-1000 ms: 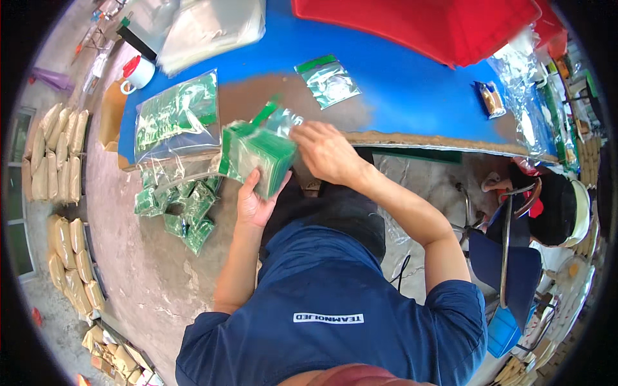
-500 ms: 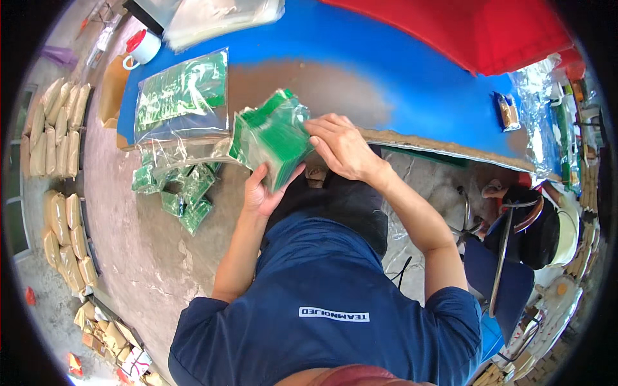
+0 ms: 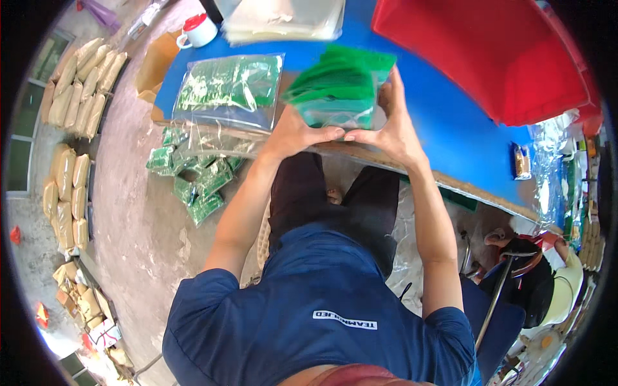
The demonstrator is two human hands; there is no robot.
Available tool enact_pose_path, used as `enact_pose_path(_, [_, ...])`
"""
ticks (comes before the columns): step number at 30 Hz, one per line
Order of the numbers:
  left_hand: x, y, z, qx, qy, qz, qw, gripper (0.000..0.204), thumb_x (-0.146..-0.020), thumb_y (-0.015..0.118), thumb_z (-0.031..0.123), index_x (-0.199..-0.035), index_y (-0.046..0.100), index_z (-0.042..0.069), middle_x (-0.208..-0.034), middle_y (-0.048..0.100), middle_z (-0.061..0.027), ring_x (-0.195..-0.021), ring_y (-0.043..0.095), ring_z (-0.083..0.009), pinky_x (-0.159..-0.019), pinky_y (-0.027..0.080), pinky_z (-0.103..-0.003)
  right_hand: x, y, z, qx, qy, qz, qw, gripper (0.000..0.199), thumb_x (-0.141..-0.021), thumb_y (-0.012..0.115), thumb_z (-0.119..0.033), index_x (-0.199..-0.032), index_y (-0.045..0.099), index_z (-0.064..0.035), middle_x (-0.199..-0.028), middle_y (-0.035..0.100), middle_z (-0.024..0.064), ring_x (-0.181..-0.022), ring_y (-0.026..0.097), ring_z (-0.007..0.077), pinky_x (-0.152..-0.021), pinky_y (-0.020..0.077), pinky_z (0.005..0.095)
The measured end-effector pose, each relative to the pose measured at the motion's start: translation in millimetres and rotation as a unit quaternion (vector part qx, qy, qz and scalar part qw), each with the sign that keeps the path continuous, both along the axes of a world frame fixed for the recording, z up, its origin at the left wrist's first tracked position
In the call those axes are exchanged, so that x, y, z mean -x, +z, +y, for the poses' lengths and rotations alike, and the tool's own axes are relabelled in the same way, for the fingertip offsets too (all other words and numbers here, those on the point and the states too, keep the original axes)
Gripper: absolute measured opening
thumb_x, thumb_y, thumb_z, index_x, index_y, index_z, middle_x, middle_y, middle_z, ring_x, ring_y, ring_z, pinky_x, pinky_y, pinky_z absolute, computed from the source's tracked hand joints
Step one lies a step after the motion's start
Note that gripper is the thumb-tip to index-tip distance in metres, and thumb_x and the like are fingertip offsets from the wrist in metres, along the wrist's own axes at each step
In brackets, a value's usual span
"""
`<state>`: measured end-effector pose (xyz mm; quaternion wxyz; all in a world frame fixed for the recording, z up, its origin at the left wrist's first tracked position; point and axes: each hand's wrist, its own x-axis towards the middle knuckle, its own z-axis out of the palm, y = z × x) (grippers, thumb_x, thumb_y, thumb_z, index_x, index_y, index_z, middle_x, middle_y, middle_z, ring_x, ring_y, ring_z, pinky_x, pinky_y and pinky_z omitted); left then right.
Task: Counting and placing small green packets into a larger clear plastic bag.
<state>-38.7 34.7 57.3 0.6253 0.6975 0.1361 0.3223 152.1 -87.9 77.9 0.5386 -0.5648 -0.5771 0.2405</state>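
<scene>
Both hands grip a thick stack of green and clear plastic packets (image 3: 341,87) above the near edge of the blue table (image 3: 425,103). My left hand (image 3: 293,135) holds the stack's left side and my right hand (image 3: 396,125) its right side. The thumbs almost meet along the near edge; most other fingers are hidden. The far ends of the packets fan out and look blurred. Left of the stack, a large clear bag (image 3: 228,80) with green packets inside lies flat on the table. Several smaller green packets (image 3: 205,183) lie in a heap on the floor below it.
A white mug (image 3: 201,32) with a red top and a pile of clear plastic bags (image 3: 286,19) stand at the back left. Red material (image 3: 476,58) covers the far right. Nearby lies a small packet (image 3: 520,161). Brown packages (image 3: 84,87) are stacked at the left.
The stack has moved up and right, farther over the table, and turned. My right hand has shifted from its top to its right side. The view has swung left.
</scene>
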Motion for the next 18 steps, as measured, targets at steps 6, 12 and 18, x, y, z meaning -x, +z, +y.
enact_pose_path(6, [-32.8,-53.8,19.4,-0.112,-0.022,0.01,0.993,0.101,-0.064,0.091,0.011,-0.145,0.032,0.002,-0.138,0.048,-0.0121,-0.128,0.047,-0.0216,-0.108,0.038,-0.037,6.3,-51.4,5.9,0.096,-0.085,-0.053,0.99,0.11,-0.069,0.086,-0.023,-0.151,0.015,-0.0047,-0.142,0.045,0.0268,-0.131,0.047,0.0409,-0.107,0.0418,0.0445])
enact_pose_path(12, [-32.4,-42.0,6.3,0.035,-0.011,-0.03,0.999,0.091,-0.067,0.089,0.004,-0.14,0.036,0.004,-0.128,0.055,-0.0089,-0.122,0.053,-0.0197,-0.104,0.044,-0.036,12.0,-43.3,4.1,0.096,-0.08,-0.036,0.992,0.085,-0.073,0.083,-0.021,-0.139,0.033,-0.0034,-0.128,0.055,0.027,-0.122,0.054,0.0411,-0.1,0.046,0.0457])
enact_pose_path(18, [-31.1,-40.9,13.9,-0.01,-0.027,0.034,0.999,0.091,-0.067,0.09,0.009,-0.14,0.036,0.003,-0.126,0.057,-0.0101,-0.117,0.055,-0.0207,-0.102,0.044,-0.035,5.0,-50.0,9.9,0.078,-0.089,-0.042,0.992,0.081,-0.069,0.084,-0.024,-0.134,0.04,-0.004,-0.115,0.062,0.024,-0.109,0.059,0.0444,-0.093,0.0483,0.0489])
